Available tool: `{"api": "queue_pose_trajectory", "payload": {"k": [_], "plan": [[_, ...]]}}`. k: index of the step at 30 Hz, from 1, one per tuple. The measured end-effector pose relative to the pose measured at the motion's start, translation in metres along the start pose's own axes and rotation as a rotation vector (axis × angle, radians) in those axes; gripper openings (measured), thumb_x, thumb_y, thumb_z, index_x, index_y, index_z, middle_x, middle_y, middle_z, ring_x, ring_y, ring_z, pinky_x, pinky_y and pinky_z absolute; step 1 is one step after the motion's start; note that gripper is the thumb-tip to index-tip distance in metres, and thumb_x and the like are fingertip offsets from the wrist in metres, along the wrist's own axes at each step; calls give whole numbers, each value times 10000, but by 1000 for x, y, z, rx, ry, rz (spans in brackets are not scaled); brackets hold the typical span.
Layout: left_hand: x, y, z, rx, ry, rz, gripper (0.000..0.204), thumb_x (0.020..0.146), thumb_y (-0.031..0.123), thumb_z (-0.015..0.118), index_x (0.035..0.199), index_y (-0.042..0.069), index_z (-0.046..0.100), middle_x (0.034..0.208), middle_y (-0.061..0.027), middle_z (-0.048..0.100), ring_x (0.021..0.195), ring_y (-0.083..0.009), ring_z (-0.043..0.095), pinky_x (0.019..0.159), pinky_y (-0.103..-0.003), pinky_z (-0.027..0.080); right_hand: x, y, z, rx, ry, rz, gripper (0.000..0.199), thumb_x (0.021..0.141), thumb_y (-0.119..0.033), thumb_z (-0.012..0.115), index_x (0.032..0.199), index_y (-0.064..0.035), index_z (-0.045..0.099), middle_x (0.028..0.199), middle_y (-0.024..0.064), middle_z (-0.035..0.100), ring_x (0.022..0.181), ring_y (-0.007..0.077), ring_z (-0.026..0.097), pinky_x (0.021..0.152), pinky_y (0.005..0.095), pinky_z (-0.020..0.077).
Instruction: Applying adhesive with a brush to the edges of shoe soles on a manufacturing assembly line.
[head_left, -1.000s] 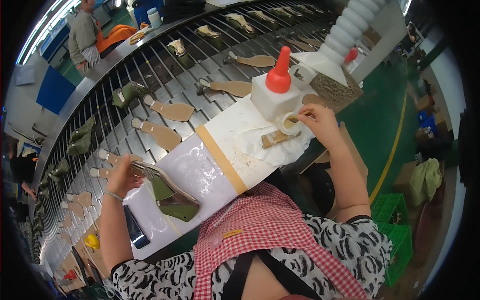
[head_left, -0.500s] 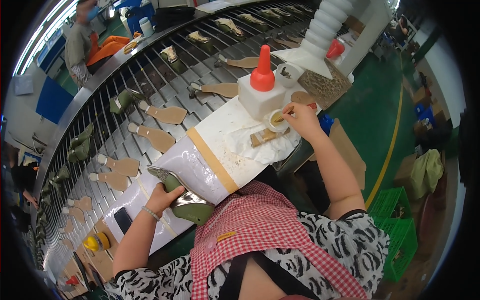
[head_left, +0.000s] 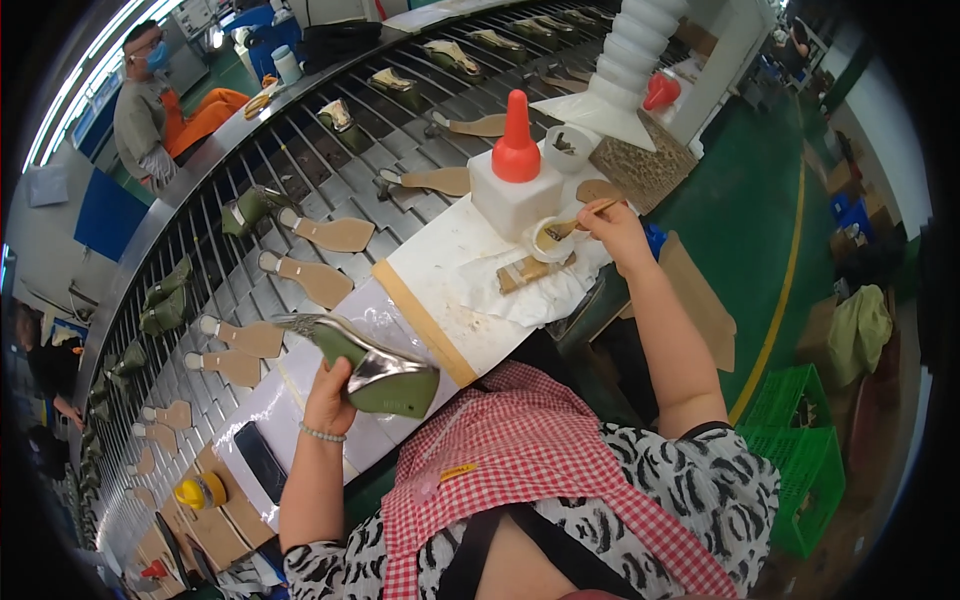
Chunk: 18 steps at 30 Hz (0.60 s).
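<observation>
My left hand point(head_left: 328, 398) is closed round a green shoe last point(head_left: 392, 390) with a shiny silver upper strip and holds it above the white board point(head_left: 365, 325). Between the fingers of my right hand point(head_left: 614, 234) is a thin brush point(head_left: 580, 221), its tip down in a small white cup point(head_left: 540, 246) of yellowish liquid. Next to the cup stands a square white bottle point(head_left: 515, 195) with a red nozzle cap. A flat brownish block point(head_left: 537, 273) lies on crumpled white paper point(head_left: 480, 288) in front of the cup.
Beyond the board runs a slatted metal conveyor point(head_left: 250, 290) bearing tan soles point(head_left: 318, 280) and green lasts point(head_left: 168, 298). A dark phone point(head_left: 260, 462) and a yellow tape roll point(head_left: 200, 490) lie at left. A ribbed white duct point(head_left: 630, 75) hangs at the back right. Across the conveyor sits a person point(head_left: 150, 110).
My left hand has tilted the shoe last and shifted it slightly right. My right hand has risen a little to the right, so more of the brush shows, its tip still in the cup.
</observation>
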<state>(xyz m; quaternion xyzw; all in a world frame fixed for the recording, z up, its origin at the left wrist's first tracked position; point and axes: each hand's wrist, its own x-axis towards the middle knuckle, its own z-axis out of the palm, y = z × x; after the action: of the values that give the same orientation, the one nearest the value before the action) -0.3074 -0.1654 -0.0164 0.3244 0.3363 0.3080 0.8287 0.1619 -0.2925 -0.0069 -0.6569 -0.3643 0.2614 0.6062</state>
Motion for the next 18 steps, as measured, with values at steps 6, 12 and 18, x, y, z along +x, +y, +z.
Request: {"api": "queue_pose_trajectory", "payload": {"k": [6, 12, 18], "plan": [[12, 12, 45, 94, -22, 263, 576, 722, 9, 771, 1234, 25, 509, 1162, -81, 612, 1061, -224, 603, 953, -354, 480, -6, -4, 3, 306, 190, 642, 238, 902, -321, 655, 952, -92, 611, 854, -5, 652, 824, 93, 615, 630, 203, 416], [37, -28, 60, 694, -13, 833, 661, 725, 51, 801, 1293, 22, 464, 1285, -98, 537, 1170, -225, 525, 1036, -362, 407, -16, 17, -1, 495, 69, 564, 214, 929, -256, 625, 1030, -69, 606, 918, 30, 654, 891, 140, 634, 692, 252, 463], [33, -51, 65, -7, -93, 489, 567, 812, 190, 722, 1270, -15, 459, 1193, -189, 577, 1081, -276, 608, 931, -378, 529, -28, 40, -19, 886, 5, 628, 176, 861, -230, 708, 966, -99, 656, 889, 55, 680, 817, 163, 643, 663, 280, 493]]}}
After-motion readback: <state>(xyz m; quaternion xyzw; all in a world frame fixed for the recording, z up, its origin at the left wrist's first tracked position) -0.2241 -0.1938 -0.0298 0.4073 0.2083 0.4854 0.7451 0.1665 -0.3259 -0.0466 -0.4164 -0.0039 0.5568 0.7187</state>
